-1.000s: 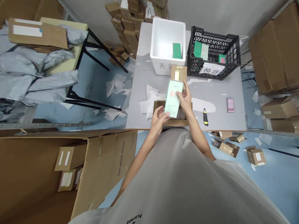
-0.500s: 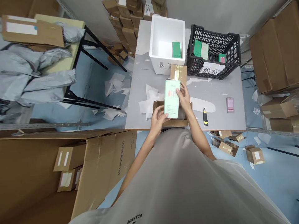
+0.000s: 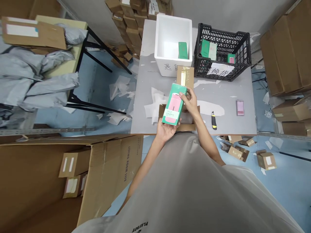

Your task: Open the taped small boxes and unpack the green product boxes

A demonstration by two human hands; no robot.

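I hold a green product box (image 3: 174,105) with a pink picture on its face, tilted above the table. My left hand (image 3: 165,129) grips its lower end from beneath. My right hand (image 3: 190,101) pinches its upper right edge. Directly under the box lies an opened brown cardboard carton (image 3: 188,126) with its taped flap (image 3: 185,75) folded back toward the far side.
On the grey table (image 3: 225,124) lie a yellow-black utility knife (image 3: 213,120), a small pink box (image 3: 240,107) and white paper scraps (image 3: 152,108). At the back stand a white foam bin (image 3: 173,40) and a black crate (image 3: 223,55), both holding green boxes. A large open carton (image 3: 73,174) sits at lower left.
The box has been turned in my hands: its pale mint face gave way to the green face with the pink picture, and it now tilts left.
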